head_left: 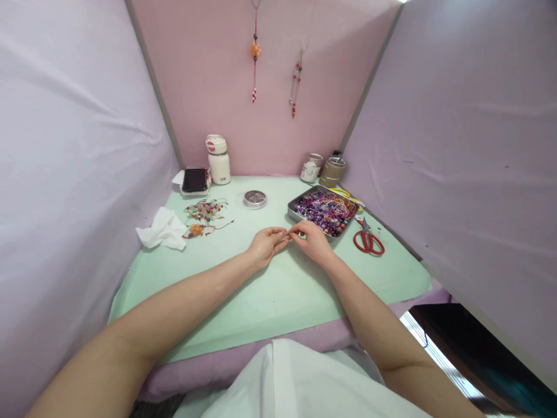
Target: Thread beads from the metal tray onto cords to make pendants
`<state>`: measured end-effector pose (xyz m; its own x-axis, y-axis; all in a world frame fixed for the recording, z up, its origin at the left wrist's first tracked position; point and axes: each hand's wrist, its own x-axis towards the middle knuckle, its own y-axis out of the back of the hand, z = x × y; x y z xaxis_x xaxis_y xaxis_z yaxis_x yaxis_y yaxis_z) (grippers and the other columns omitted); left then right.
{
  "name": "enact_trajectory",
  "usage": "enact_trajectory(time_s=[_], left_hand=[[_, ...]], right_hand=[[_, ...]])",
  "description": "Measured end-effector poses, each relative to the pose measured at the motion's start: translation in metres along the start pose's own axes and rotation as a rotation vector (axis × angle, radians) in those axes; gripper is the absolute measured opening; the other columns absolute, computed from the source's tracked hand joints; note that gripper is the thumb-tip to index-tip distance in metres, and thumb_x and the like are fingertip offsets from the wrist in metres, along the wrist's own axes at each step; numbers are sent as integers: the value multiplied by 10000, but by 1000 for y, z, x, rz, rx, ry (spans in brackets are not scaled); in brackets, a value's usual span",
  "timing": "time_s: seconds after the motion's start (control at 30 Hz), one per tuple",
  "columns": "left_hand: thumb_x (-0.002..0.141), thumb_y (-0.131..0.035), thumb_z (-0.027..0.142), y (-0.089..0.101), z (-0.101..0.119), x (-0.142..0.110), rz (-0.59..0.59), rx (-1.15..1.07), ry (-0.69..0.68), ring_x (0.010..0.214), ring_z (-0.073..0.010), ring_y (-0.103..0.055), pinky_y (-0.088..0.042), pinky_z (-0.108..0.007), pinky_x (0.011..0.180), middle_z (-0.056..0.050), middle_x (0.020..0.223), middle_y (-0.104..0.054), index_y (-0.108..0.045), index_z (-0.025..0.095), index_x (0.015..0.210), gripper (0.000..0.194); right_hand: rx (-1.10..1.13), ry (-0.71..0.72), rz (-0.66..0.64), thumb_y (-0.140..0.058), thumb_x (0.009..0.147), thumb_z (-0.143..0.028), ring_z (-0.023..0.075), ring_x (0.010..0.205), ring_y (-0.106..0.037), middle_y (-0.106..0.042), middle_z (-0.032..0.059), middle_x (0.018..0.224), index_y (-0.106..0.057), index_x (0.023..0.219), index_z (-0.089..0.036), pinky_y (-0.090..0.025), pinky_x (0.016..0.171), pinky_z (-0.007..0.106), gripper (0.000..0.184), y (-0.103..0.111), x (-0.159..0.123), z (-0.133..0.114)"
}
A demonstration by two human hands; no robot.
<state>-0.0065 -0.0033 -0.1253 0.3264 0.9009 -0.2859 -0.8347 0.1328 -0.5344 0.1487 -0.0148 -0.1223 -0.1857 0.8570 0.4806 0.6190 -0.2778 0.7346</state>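
Over the middle of the green tabletop, my left hand (264,246) and my right hand (313,241) meet at the fingertips. Between them is a small pale bit (285,235), too small to name. The left fingers are closed around it from one side, while the right thumb and forefinger pinch at its other side. Just beyond my right hand lies a metal tray (292,214) full of purple, red and dark beads (319,212) with tangled thin cord on top. A round clear case (255,199) with small dark contents stands farther back, left of the tray.
Red-handled scissors (369,242) lie right of the tray. At left are beaded strings (204,210), an orange bead ornament (195,230) and a crumpled tissue (163,229). A white bottle (219,162), a phone (195,180) and two jars (333,172) stand at the back. Beaded cords (255,51) hang on the pink wall.
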Motion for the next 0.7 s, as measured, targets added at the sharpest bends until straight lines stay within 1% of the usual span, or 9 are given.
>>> enact_trajectory(time_s=[0.13, 0.27, 0.4, 0.53, 0.7], left_hand=[[766, -602, 27, -1, 0, -1, -12, 2, 0, 724, -97, -630, -471, -333, 933, -82, 763, -646, -625, 77, 792, 60], [784, -564, 16, -2, 0, -2, -19, 19, 1, 716, -83, -619, -464, -328, 944, -65, 746, -650, -639, 84, 800, 102], [801, -543, 24, 0, -1, -1, -29, 31, 5, 748, -93, -634, -464, -323, 947, -83, 781, -667, -645, 78, 814, 116], [774, -597, 39, 1, -1, 0, -25, 20, 12, 779, -120, -653, -467, -336, 944, -102, 806, -683, -650, 79, 833, 89], [757, -611, 27, 0, -2, -1, -22, 8, 27, 767, -125, -659, -460, -348, 952, -108, 809, -692, -672, 73, 811, 93]], right_hand=[[33, -1, -7, -546, 779, -189, 150, 682, -530, -618, 20, 716, -667, 768, -203, -414, 679, 287, 122, 0, 0, 0], [84, -29, -18, -557, 779, -207, 146, 677, -546, -635, 24, 727, -673, 783, -199, -424, 668, 282, 116, -2, 0, 0], [159, -91, -16, -559, 773, -229, 147, 684, -564, -656, 24, 751, -664, 804, -196, -427, 658, 279, 114, -3, 0, -1], [253, -191, 21, -582, 739, -258, 140, 633, -559, -641, -1, 704, -619, 891, -190, -425, 622, 272, 171, -3, 0, -2], [297, -217, 23, -592, 717, -275, 141, 624, -566, -643, -9, 686, -585, 879, -195, -419, 609, 273, 181, -3, 0, -5]])
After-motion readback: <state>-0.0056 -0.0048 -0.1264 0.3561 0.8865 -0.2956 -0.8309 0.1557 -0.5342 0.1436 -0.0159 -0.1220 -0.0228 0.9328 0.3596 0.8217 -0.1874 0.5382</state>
